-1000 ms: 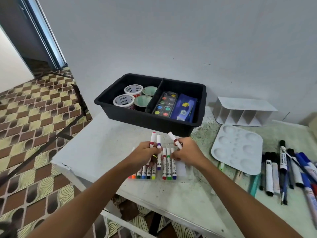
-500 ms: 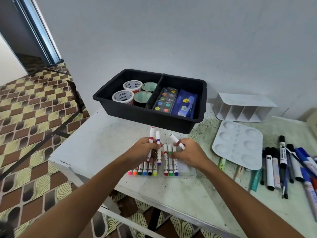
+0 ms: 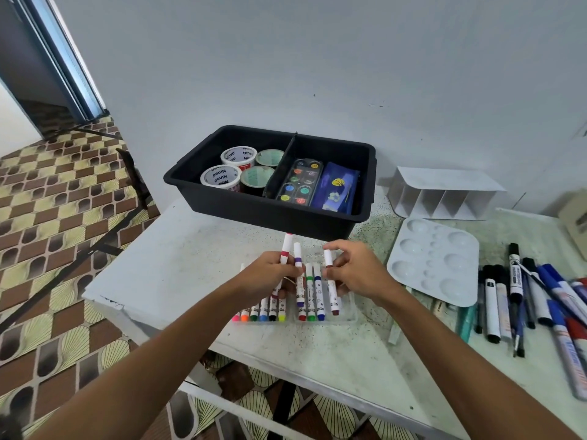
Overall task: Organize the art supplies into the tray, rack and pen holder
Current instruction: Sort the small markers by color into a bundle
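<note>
Right now both hands sit over a clear marker case lying flat at the front-middle of the white surface. Left hand is closed round a red-banded marker that sticks up tilted out of the fist; a purple-banded marker stands just beside it, touching the same fingers, can't tell if it's actually gripped. Right hand has thumb and forefinger pinched on the top of a brown marker, whose lower end is down in the case's right half; other fingers loosely curled. Between the hands, green and blue markers lie in the case. Left half of the case holds a row of pink, orange, green, blue, black and yellow tips, partly under the left wrist. Black tray is behind the hands, near the wall: tape rolls in its left compartment, watercolour palette and blue pouch in the right one. White rack stands right of the tray, well apart from the hands. White mixing palette lies flat just right of the right hand. Loose pens and markers are piled at the far right edge of the surface. Pen holder not identifiable.
</note>
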### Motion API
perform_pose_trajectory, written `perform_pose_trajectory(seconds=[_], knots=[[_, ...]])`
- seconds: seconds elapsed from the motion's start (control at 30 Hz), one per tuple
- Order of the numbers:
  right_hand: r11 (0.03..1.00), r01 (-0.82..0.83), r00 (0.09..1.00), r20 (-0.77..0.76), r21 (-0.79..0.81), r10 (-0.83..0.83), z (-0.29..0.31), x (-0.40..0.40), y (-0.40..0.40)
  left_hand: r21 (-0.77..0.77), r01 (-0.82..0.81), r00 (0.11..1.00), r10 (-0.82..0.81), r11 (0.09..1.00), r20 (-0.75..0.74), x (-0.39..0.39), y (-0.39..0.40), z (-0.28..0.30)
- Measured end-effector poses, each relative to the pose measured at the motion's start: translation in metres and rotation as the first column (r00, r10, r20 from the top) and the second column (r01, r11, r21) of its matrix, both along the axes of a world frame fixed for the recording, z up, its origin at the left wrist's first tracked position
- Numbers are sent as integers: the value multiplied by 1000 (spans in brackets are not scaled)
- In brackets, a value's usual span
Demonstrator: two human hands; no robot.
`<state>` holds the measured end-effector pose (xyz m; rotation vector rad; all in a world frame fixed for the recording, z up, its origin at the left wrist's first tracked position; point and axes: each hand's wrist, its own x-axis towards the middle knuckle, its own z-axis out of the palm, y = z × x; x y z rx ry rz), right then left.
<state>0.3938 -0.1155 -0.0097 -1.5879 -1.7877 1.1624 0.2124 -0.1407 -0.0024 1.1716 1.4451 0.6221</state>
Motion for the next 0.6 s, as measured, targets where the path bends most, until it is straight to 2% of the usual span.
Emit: perform_pose_trajectory(seconds=[0.23, 0.47, 0.6], knots=[[999, -21, 965, 260, -44, 32, -7, -8, 9, -24, 19, 999, -20, 1000, -32, 1, 0, -3], [982, -4, 987, 158, -190, 35, -1, -7, 8, -23, 14, 1000, -14, 1000, -7, 1, -2, -2], [974, -71, 983, 150, -213, 104, 2, -2, 5, -28, 7, 1000, -7, 1000, -4, 1, -1, -2]])
